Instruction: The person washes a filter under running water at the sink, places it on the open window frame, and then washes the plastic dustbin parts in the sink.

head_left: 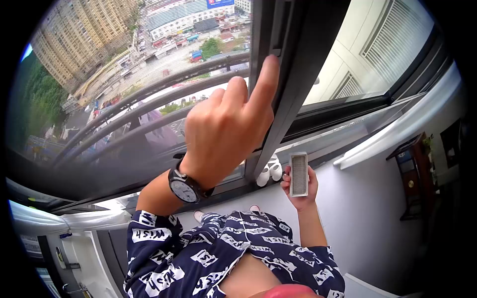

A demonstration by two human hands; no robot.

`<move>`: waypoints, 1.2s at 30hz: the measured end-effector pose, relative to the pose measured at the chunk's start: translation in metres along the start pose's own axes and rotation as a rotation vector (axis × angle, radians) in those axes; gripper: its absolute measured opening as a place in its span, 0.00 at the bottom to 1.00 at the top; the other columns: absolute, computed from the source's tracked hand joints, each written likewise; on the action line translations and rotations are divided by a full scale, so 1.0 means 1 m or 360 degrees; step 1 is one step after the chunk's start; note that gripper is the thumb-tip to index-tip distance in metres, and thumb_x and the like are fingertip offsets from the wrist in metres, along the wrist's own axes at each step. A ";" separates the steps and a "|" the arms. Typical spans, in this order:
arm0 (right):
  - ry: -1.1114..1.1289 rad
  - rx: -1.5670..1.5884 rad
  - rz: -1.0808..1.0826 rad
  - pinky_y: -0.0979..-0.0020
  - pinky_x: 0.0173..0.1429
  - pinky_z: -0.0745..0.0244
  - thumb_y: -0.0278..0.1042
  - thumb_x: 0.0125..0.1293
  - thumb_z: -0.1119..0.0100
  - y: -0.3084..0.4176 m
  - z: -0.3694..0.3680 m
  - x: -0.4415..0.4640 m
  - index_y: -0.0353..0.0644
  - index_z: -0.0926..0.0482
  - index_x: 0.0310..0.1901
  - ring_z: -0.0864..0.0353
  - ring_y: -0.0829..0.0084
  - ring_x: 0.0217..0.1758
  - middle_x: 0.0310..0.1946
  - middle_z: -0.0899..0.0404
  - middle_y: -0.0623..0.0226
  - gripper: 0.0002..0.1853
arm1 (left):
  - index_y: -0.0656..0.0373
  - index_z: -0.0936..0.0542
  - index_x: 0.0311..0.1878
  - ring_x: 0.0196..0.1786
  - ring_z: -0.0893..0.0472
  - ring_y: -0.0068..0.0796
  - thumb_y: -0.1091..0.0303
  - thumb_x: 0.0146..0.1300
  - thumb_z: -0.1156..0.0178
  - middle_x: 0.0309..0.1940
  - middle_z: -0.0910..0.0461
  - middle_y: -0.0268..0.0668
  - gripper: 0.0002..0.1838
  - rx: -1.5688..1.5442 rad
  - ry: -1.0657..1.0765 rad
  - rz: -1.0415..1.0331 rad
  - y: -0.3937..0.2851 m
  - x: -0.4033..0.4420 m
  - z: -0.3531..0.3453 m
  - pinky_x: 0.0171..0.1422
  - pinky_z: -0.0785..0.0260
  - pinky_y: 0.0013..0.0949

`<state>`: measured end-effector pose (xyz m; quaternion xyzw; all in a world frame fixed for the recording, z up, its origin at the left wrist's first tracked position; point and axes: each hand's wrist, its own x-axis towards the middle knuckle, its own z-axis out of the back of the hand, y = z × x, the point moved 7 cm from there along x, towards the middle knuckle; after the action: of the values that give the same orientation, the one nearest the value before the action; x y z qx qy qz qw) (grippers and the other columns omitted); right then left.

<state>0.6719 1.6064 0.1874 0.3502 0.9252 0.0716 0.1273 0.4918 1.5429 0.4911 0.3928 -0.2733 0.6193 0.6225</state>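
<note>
High in front of me, my left hand (226, 124) has its index finger stretched out and the other fingers partly curled. That fingertip touches or nearly touches a small latch (276, 51) on the dark window frame (285, 94). Nothing shows in this hand; a black watch (185, 188) is on its wrist. Lower on the right, my right hand (303, 198) is closed around a small rectangular pleated filter (299, 175) with a white rim. The filter's ribbed face is turned up toward me.
White shoes (269, 173) stand by the window sill, behind the frame. Outside the left pane (149, 64) are railings and buildings. A white curtain (397, 124) hangs at right near a dark wooden cabinet (411, 174). Another curtain (69, 221) is at left.
</note>
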 end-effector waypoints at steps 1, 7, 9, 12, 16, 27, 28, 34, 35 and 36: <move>0.0016 0.0037 -0.0020 0.65 0.45 0.24 0.52 0.73 0.51 0.011 0.001 0.000 0.37 0.23 0.58 0.22 0.65 0.41 0.48 0.21 0.55 0.26 | 0.49 0.26 0.67 0.19 0.27 0.24 0.68 0.56 0.35 0.23 0.29 0.29 0.32 0.0056 -0.0071 0.0038 -0.002 0.008 -0.005 0.19 0.36 0.31; -0.0022 -0.0185 -0.0114 0.67 0.48 0.25 0.54 0.74 0.53 0.055 0.028 0.006 0.37 0.23 0.59 0.20 0.65 0.42 0.49 0.20 0.56 0.27 | 0.45 0.25 0.65 0.20 0.18 0.29 0.70 0.58 0.37 0.20 0.18 0.29 0.29 0.0409 0.0117 0.0224 -0.017 0.022 -0.023 0.21 0.32 0.33; -0.0007 -0.0147 -0.0102 0.66 0.49 0.25 0.54 0.74 0.53 0.061 0.030 0.007 0.37 0.23 0.59 0.20 0.65 0.42 0.49 0.20 0.55 0.27 | 0.43 0.25 0.65 0.18 0.19 0.30 0.71 0.58 0.37 0.17 0.21 0.28 0.29 0.0510 0.0124 0.0276 -0.017 0.024 -0.025 0.19 0.33 0.33; -0.0012 -0.0058 -0.0161 0.65 0.49 0.22 0.52 0.74 0.53 0.065 0.037 0.007 0.35 0.24 0.60 0.19 0.64 0.42 0.49 0.19 0.53 0.27 | 0.37 0.24 0.65 0.16 0.21 0.29 0.72 0.58 0.37 0.15 0.23 0.28 0.30 0.0615 0.0086 0.0251 -0.018 0.022 -0.027 0.18 0.33 0.33; -0.0052 -0.0058 -0.0193 0.65 0.49 0.21 0.51 0.74 0.52 0.070 0.051 0.008 0.34 0.25 0.61 0.19 0.65 0.41 0.48 0.20 0.53 0.27 | 0.36 0.25 0.64 0.19 0.22 0.28 0.72 0.60 0.38 0.19 0.23 0.30 0.28 0.0774 0.0167 0.0212 -0.025 0.028 -0.017 0.24 0.30 0.31; 0.0066 -0.0226 -0.0340 0.67 0.47 0.24 0.51 0.75 0.52 0.032 0.035 0.027 0.37 0.26 0.60 0.23 0.66 0.42 0.48 0.22 0.52 0.26 | 0.37 0.25 0.65 0.16 0.21 0.28 0.71 0.63 0.40 0.14 0.23 0.28 0.27 0.0781 0.0148 0.0413 0.046 -0.029 0.031 0.23 0.28 0.31; 0.0081 -0.0264 -0.0353 0.67 0.47 0.24 0.52 0.75 0.52 0.027 0.032 0.029 0.36 0.26 0.61 0.23 0.66 0.42 0.48 0.22 0.52 0.26 | 0.41 0.26 0.65 0.19 0.18 0.29 0.71 0.65 0.40 0.16 0.21 0.30 0.25 0.0786 0.0184 0.0430 0.055 -0.036 0.038 0.25 0.25 0.30; 0.0261 -0.0649 -0.0415 0.67 0.48 0.22 0.50 0.75 0.52 -0.022 0.005 0.053 0.33 0.30 0.64 0.20 0.66 0.42 0.51 0.22 0.49 0.28 | 0.44 0.25 0.66 0.20 0.17 0.30 0.72 0.64 0.39 0.17 0.21 0.32 0.25 0.0873 0.0207 0.0551 0.111 -0.078 0.088 0.25 0.25 0.31; 0.0273 -0.0716 -0.0409 0.67 0.48 0.22 0.49 0.75 0.53 -0.033 0.000 0.057 0.33 0.31 0.65 0.20 0.66 0.42 0.52 0.22 0.48 0.28 | 0.43 0.24 0.65 0.19 0.18 0.30 0.72 0.63 0.38 0.16 0.21 0.31 0.27 0.0848 0.0169 0.0563 0.123 -0.087 0.097 0.24 0.26 0.32; 0.0299 -0.0789 -0.0387 0.68 0.47 0.21 0.49 0.74 0.52 -0.043 -0.008 0.061 0.33 0.33 0.67 0.18 0.66 0.43 0.53 0.22 0.47 0.30 | 0.46 0.26 0.66 0.20 0.17 0.31 0.73 0.65 0.38 0.17 0.20 0.32 0.26 0.0807 0.0205 0.0589 0.135 -0.096 0.104 0.25 0.25 0.31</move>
<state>0.5985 1.6152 0.1741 0.1868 0.9224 0.3120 0.1304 0.3656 1.3929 0.4888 0.4392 -0.1372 0.7939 0.3976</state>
